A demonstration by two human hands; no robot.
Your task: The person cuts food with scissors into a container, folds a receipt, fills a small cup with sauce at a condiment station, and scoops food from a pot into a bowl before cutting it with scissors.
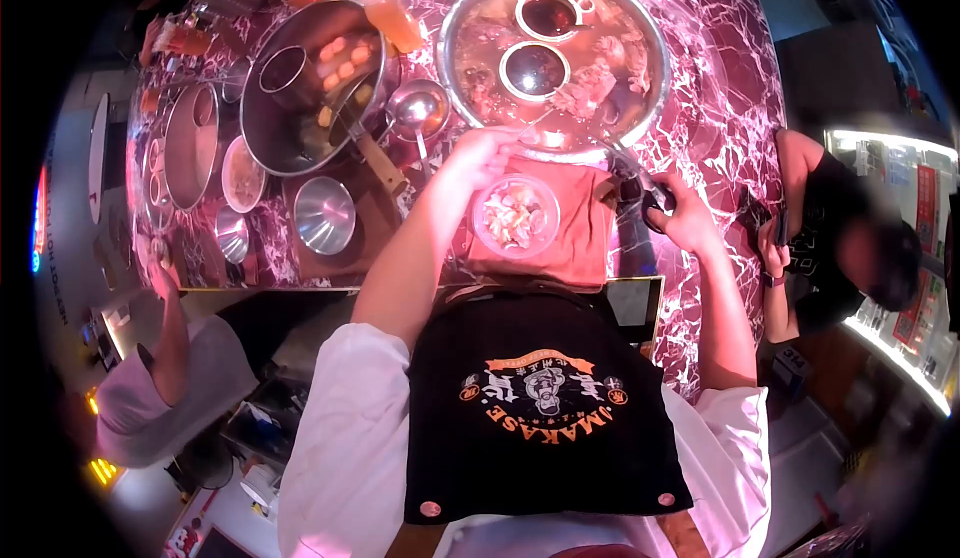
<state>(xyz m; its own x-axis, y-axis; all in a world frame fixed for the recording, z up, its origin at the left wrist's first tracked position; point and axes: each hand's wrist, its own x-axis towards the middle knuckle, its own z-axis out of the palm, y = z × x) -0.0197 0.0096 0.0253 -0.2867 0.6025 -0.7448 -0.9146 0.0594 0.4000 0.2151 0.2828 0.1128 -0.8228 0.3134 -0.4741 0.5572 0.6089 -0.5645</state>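
Note:
My left hand (488,156) is closed at the near rim of a large round metal pan (449,98), its fingers pinched on something too small to make out. Broth, pieces of food and two dark-filled cups (534,70) are in the pan. Dark-handled scissors (640,180) are in my right hand (682,216), with the blades pointing toward the pan's near right edge. Between my hands, a clear round bowl (515,216) of cut pieces sits on a brown cloth (585,218).
A deep pot (262,143) with a wooden-handled tool (380,163) stands left, beside a ladle (418,110) and metal bowls (324,216). One person (850,228) stands at the right holding a phone-like object; another person (180,378) is at the lower left.

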